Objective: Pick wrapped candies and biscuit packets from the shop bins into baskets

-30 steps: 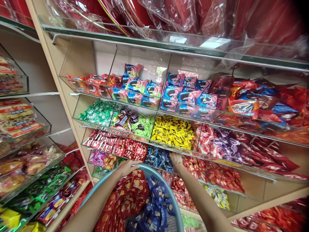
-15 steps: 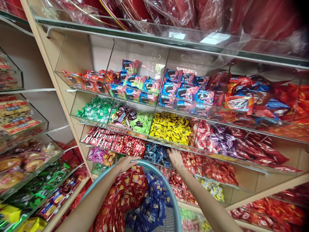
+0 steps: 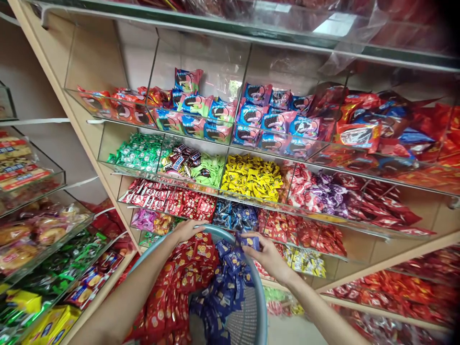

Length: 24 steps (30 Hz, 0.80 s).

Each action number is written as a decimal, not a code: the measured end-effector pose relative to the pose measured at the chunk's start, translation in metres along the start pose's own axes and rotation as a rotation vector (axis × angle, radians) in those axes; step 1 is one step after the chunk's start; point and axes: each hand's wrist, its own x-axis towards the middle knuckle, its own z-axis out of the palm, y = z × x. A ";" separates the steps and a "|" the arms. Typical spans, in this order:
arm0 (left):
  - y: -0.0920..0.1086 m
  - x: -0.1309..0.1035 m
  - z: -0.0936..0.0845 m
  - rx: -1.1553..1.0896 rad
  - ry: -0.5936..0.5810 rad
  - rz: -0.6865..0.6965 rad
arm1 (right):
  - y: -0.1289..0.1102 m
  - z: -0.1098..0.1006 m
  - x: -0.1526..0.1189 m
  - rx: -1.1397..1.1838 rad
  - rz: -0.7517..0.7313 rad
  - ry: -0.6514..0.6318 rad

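Note:
A round blue-grey plastic basket point(image 3: 264, 306) stands below the shelves, with red candy packets point(image 3: 168, 287) on its left side and dark blue packets point(image 3: 223, 287) on its right. My left hand point(image 3: 189, 230) is closed over the basket's far rim. Above the right part of the rim, my right hand point(image 3: 268, 254) pinches one or more dark blue packets between thumb and fingers. Just behind the basket, a shelf compartment holds similar blue packets point(image 3: 235, 215).
Glass-fronted shelves hold yellow candies point(image 3: 251, 177), green candies point(image 3: 138, 153), blue-pink biscuit packs point(image 3: 275, 117) and red packets point(image 3: 280, 225). A wooden divider point(image 3: 77, 129) runs down the left. More racks of snacks flank both sides.
My right hand has come out of the blue packets' compartment, back over the basket rim, with blue packets in its fingers. My left hand stays at the rim. The view has tilted down slightly.

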 end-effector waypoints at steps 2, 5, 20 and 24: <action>0.000 0.000 0.000 -0.006 -0.003 0.005 | -0.009 0.005 -0.013 0.256 0.156 -0.153; -0.001 0.001 0.001 0.004 -0.003 0.001 | -0.014 0.015 -0.031 0.360 0.247 -0.330; 0.003 0.000 -0.002 0.056 -0.026 -0.011 | 0.007 0.018 -0.040 -0.254 -0.037 -0.721; 0.002 0.000 -0.001 0.044 -0.023 -0.016 | 0.003 0.020 -0.020 -0.274 -0.141 -0.694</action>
